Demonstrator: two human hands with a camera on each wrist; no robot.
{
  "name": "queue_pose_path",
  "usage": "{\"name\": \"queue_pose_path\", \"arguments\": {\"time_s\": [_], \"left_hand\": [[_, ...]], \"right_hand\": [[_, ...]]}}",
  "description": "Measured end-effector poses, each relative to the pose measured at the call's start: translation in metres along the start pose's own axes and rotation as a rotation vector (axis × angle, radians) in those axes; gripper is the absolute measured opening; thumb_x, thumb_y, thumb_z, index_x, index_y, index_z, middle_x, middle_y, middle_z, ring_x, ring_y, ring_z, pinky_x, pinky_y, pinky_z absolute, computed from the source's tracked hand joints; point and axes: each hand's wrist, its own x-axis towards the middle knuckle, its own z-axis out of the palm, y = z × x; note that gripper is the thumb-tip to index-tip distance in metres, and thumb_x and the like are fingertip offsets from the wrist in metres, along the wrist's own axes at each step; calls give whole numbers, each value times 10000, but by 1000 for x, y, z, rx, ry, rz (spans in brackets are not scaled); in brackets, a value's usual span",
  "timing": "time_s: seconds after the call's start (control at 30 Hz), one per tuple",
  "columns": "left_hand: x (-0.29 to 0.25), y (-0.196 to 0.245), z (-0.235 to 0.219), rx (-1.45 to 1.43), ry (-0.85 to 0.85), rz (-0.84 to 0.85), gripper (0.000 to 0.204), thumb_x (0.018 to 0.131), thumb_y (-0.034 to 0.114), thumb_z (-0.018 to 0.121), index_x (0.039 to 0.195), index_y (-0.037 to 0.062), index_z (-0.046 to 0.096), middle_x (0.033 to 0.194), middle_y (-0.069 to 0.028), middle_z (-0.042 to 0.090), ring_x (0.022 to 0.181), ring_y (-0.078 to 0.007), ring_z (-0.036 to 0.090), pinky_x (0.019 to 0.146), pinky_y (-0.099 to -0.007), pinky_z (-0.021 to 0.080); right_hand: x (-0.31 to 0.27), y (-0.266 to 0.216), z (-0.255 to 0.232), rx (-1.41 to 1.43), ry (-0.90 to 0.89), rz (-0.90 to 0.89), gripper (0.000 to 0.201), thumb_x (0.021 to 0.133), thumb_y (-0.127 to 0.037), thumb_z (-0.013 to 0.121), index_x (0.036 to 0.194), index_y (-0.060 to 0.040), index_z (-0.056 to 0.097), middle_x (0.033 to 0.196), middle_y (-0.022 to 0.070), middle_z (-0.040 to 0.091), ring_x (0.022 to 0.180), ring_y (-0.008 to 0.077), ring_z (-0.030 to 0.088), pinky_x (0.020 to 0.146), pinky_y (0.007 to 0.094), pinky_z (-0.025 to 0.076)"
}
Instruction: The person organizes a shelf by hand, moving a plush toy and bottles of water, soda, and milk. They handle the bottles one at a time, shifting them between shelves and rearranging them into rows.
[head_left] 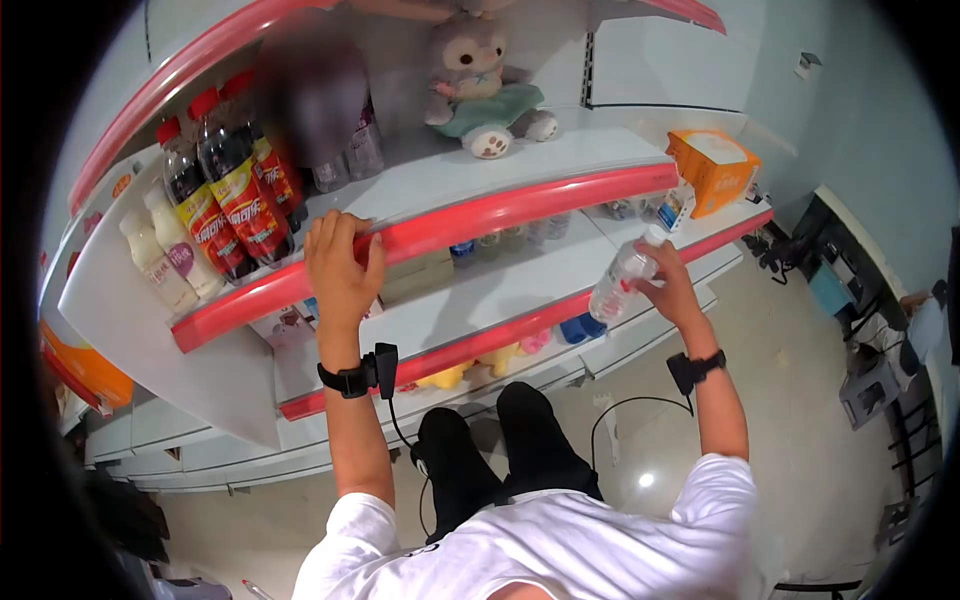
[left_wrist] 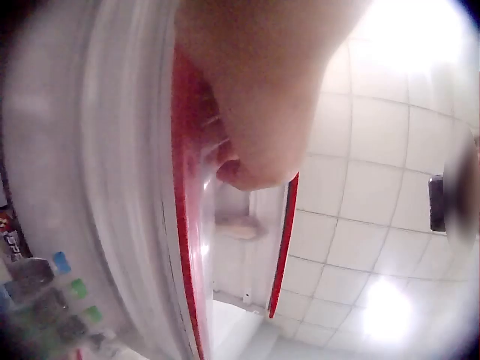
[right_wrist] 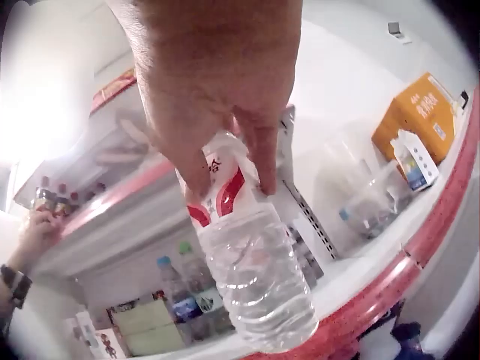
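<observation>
So we've got a clear bottle [head_left: 618,278] in our right hand [head_left: 667,287], just in front of the right end of the upper rail [head_left: 530,208] and a bit below it. It's tilted, cap up, base angled away to the left. Our fingers pinch it up near the top, thumb on one side and fingers on the other, right over the red and white label [right_wrist: 229,192].

Left hand [head_left: 338,262] grips the rail near its left end, fingers bent over the top and thumb apart from them. Behind that end are the cola bottles [head_left: 237,188]; the plush toy [head_left: 488,118] sits behind the middle, and the orange box [head_left: 708,172] is just past the right end.

Handling-wise, we can't tell how full it is, so we'd treat it as moderately heavy. The plastic looks thin and ribbed, so it'd probably dent if we squeezed hard, though it's hardly fragile. Smooth label could be slippery with damp skin. A top pinch lets the base swing, so we'd take hold around the ribbed middle if we wanted it steadier.
</observation>
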Motion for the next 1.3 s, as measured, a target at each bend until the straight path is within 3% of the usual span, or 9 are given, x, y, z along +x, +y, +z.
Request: {"name": "queue_pose_path", "arguments": {"time_s": [0.1, 0.23, 0.27, 0.37, 0.47, 0.57, 0.6, 0.7, 1.3], "left_hand": [[1, 1, -1, 16, 2, 29, 165, 774, 115, 675, 888, 41, 583, 875, -128, 528, 881, -347, 510, 792, -433, 394], [2, 0, 1, 19, -4, 24, 168, 774, 113, 668, 887, 29, 577, 877, -139, 527, 880, -356, 507, 794, -434, 393], [1, 0, 1, 21, -8, 18, 166, 774, 112, 666, 885, 26, 576, 878, -141, 527, 880, -357, 508, 794, -434, 393], [1, 3, 0, 16, -26, -11, 160, 772, 108, 660, 874, 22, 573, 879, -147, 529, 877, -358, 508, 794, -434, 394], [1, 2, 2, 26, -8, 6, 156, 763, 103, 656, 863, 20, 570, 876, -146, 535, 866, -354, 508, 789, -436, 395], [-1, 0, 7, 38, 8, -2, 151, 755, 97, 649, 852, 22, 562, 861, -140, 534, 856, -347, 510, 780, -433, 395], [-1, 0, 7, 43, 14, 0, 149, 753, 97, 647, 849, 22, 561, 857, -140, 532, 853, -345, 509, 775, -432, 394], [0, 0, 9, 74, 27, 1, 145, 742, 93, 641, 839, 24, 558, 846, -138, 527, 836, -341, 503, 758, -430, 388], [1, 5, 13, 115, 66, 48, 137, 735, 52, 612, 849, -3, 561, 807, -166, 496, 788, -349, 490, 763, -431, 393]], "right_hand": [[26, 36, 27, -58, 92, -178, 634, 714, 58, 781, 1295, -115, 596, 1242, 143, 550, 1105, 325, 601, 781, 362, 545], [63, 53, 34, 38, 150, -87, 614, 738, 87, 738, 1300, -112, 590, 1304, 154, 500, 1100, 337, 595, 792, 347, 547], [74, 63, 36, 76, 114, -83, 632, 756, 75, 729, 1336, -118, 569, 1412, 170, 453, 1164, 364, 575, 838, 383, 548], [104, 99, 54, -170, 112, -248, 649, 792, -26, 742, 1395, -123, 522, 1461, 197, 438, 1240, 388, 538, 940, 419, 516], [137, 135, 70, -303, -106, -104, 596, 847, -184, 743, 1386, -71, 515, 1473, 194, 448, 1326, 377, 465, 1038, 464, 448], [171, 173, 84, -315, -59, -42, 498, 871, -277, 727, 1299, -56, 600, 1453, 210, 479, 1330, 380, 458, 1112, 469, 367], [173, 170, 89, -388, 34, -147, 449, 877, -285, 723, 1245, -45, 630, 1362, 231, 554, 1293, 393, 492, 1081, 470, 397], [219, 220, 99, -435, -238, -56, 415, 884, -231, 704, 1243, -40, 623, 1303, 231, 592, 1248, 417, 521, 1060, 489, 407], [228, 244, 99, -451, -178, -48, 398, 871, -182, 694, 1237, -43, 624, 1245, 229, 618, 1215, 421, 538, 1046, 493, 415]]}}
